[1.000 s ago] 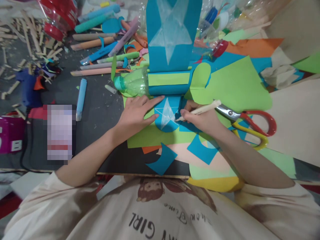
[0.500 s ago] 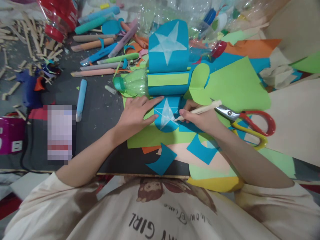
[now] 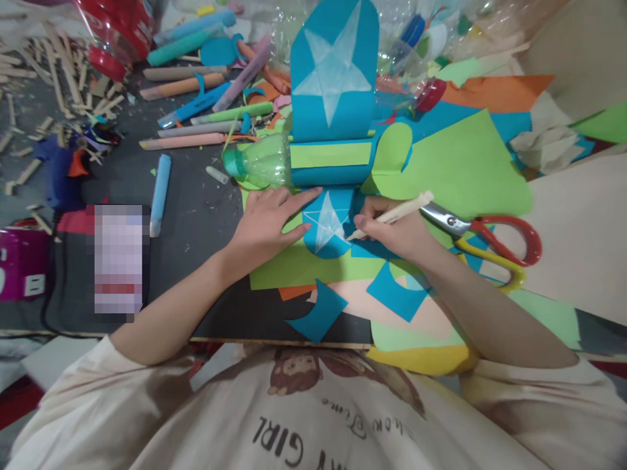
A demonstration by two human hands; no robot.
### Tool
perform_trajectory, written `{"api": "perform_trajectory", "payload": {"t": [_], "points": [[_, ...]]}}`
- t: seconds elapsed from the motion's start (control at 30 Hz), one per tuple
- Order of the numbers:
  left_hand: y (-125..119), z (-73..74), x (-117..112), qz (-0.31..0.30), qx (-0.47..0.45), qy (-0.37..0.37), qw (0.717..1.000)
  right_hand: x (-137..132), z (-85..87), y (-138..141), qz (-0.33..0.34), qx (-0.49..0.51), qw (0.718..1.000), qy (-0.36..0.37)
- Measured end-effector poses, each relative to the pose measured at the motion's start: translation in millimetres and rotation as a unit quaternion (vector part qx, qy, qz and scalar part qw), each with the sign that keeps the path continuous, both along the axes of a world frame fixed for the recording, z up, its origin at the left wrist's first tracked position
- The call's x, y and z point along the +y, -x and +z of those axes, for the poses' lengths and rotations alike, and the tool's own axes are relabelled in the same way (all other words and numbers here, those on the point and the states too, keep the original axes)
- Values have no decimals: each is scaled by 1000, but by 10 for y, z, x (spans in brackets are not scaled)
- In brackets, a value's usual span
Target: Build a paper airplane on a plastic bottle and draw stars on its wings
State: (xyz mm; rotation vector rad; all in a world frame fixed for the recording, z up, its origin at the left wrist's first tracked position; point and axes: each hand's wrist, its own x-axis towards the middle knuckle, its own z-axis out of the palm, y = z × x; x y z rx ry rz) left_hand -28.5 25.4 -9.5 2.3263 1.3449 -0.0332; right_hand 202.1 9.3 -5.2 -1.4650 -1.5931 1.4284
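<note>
My right hand [image 3: 379, 220] grips a cream-coloured marker [image 3: 404, 209], its tip at the lower right point of a partly whitened star [image 3: 330, 225]. The star is drawn on a rounded blue paper flap [image 3: 318, 247]. My left hand [image 3: 274, 219] lies with fingers spread, index finger and thumb resting on the flap's left side. Above it, a clear plastic bottle [image 3: 267, 160] with a green cap is wrapped in blue paper with a light green strip [image 3: 330, 155]. A second blue flap with a filled white star [image 3: 330, 65] stands up behind the bottle.
Scissors [image 3: 455, 222] with red and yellow handles lie beside my right hand. Several markers [image 3: 196, 85] are at the back left, near a blue glue gun [image 3: 61, 173] and wooden stick pieces. A blurred-out phone [image 3: 117, 261] lies left. Blue paper scraps [image 3: 321, 313] lie in front.
The marker tip and my right hand have shifted slightly right and down along the star. The rear starred flap has risen more upright. My left hand stays in place.
</note>
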Motion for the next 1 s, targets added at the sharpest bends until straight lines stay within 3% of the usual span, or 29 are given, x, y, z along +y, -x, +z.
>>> {"api": "perform_trajectory", "payload": {"t": [0.33, 0.53, 0.67, 1.0], "points": [[12, -30, -6, -3, -3, -5, 1000, -31, -28, 30, -32, 23, 998, -42], [15, -24, -9, -3, -2, -9, 1000, -38, -70, 2, -107, 11, 993, -54], [19, -30, -9, 1, 0, -10, 1000, -14, -37, 9, -153, 55, 985, -48], [9, -28, -10, -1, 9, -14, 1000, -15, -97, -17, -108, 23, 990, -91]]}}
